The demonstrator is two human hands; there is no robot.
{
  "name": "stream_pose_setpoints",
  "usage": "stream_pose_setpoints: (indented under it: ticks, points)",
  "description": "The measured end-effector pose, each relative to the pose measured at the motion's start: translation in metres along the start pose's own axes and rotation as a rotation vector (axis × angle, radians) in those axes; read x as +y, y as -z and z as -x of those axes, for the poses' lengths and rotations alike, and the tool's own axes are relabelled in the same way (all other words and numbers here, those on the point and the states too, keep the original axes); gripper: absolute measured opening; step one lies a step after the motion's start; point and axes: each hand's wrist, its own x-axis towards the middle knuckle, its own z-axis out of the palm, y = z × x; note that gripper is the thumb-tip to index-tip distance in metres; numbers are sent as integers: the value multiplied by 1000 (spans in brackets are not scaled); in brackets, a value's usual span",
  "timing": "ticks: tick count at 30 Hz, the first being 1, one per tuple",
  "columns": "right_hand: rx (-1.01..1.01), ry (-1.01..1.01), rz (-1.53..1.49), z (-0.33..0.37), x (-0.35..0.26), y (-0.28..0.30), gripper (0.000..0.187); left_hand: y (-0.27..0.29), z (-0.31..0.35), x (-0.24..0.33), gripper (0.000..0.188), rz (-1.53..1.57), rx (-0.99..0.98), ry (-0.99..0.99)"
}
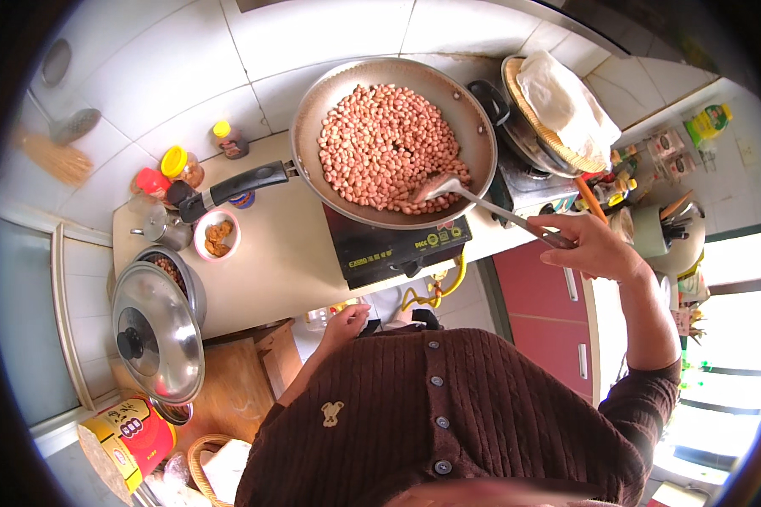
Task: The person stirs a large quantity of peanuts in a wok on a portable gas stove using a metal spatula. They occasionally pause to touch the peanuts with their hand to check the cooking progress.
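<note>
A wide wok (pixel 310 152) full of pinkish-red peanuts (pixel 380 139) stands on a black induction cooker (pixel 380 251). Its black handle (pixel 241 183) points left over the counter. My right hand (pixel 585 245) grips the long handle of a metal spatula (pixel 499 209), closed around it. The spatula's blade rests among the peanuts at the wok's lower right, partly covered by them. My left hand (pixel 347 323) hangs in front of the counter edge, below the cooker, fingers curled; whether anything is in them cannot be made out.
On the left of the counter (pixel 287 262) stand a pink-rimmed bowl (pixel 216 234) of brown pieces, jars and a pot tilted-lidded with a steel lid (pixel 158 334). A stove with a covered pan (pixel 524 139) and woven tray stands right. A yellow hose (pixel 435 296) hangs below the cooker.
</note>
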Motion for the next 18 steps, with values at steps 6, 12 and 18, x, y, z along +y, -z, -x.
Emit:
stream_pose_setpoints:
  ticks: [6, 12, 18]
  points:
    - [15, 108, -75, -63, -20, -16, 51, -1, 4, -11, 28, -4, 32, -28]
    - [149, 281, -148, -130, -46, -17, 48, 2, 13, -22, 28, 80, 53, 37]
    - [160, 255, -135, -128, -35, -39, 48, 2, 13, -17, 28, 84, 64, 16]
